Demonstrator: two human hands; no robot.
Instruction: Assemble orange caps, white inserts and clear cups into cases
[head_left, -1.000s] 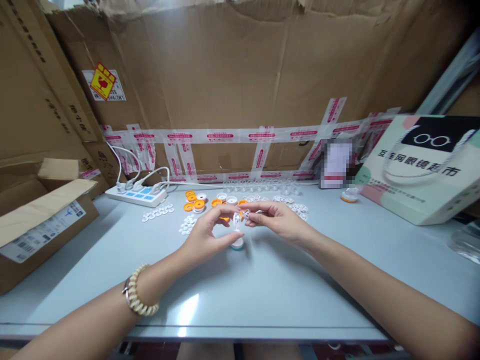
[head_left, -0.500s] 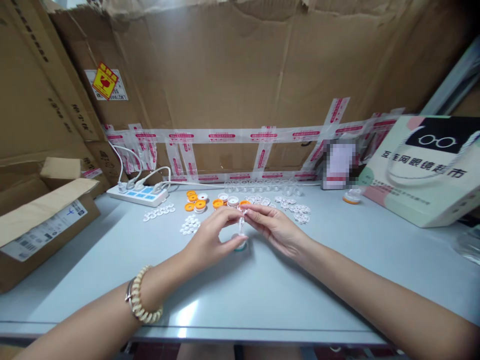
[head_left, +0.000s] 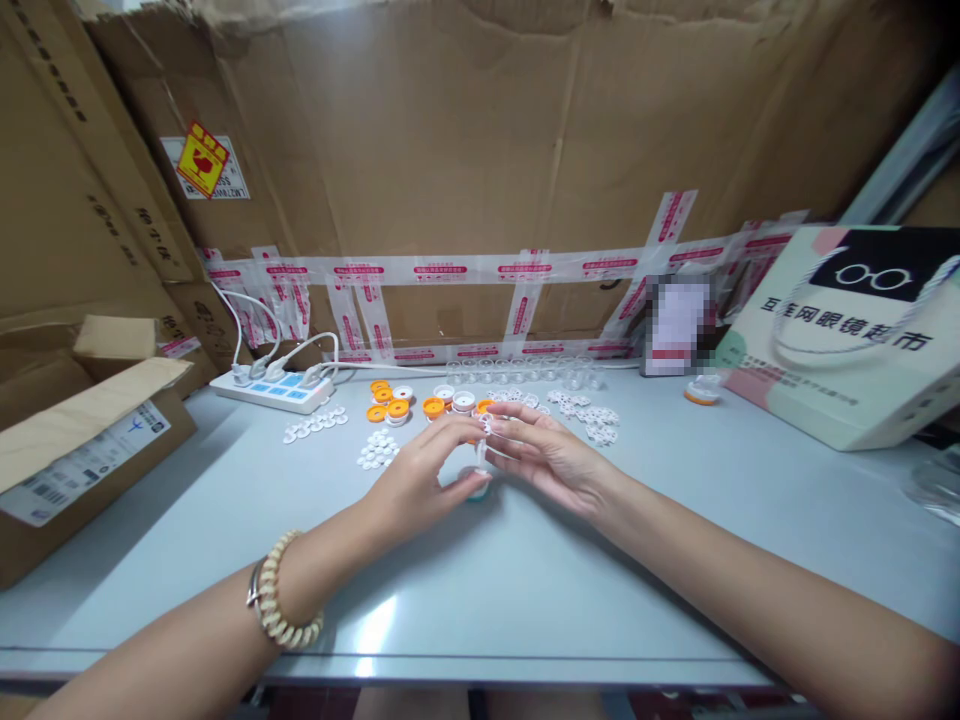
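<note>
My left hand (head_left: 421, 482) and my right hand (head_left: 547, 455) meet at the middle of the grey table (head_left: 525, 570). Between their fingertips stands a small clear plastic tube (head_left: 481, 452), upright on a teal-rimmed round base (head_left: 475, 489) on the table. My left thumb and forefinger are pinched around this piece. My right fingertips press a small white part onto the tube's top, the other fingers stretched out. A beaded bracelet (head_left: 279, 603) is on my left wrist.
Behind the hands lie orange and white round caps (head_left: 397, 405), heaps of white discs (head_left: 377, 450), more discs (head_left: 592, 418) and a row of clear tubes (head_left: 525, 373). A power strip (head_left: 271, 390) sits at back left, a carton (head_left: 75, 450) at left, a printed paper bag (head_left: 847, 330) at right. Cardboard walls stand behind.
The tube has come down from the air onto the teal base on the table. My right hand moved left and lower, onto the tube's top, and its fingers have spread.
</note>
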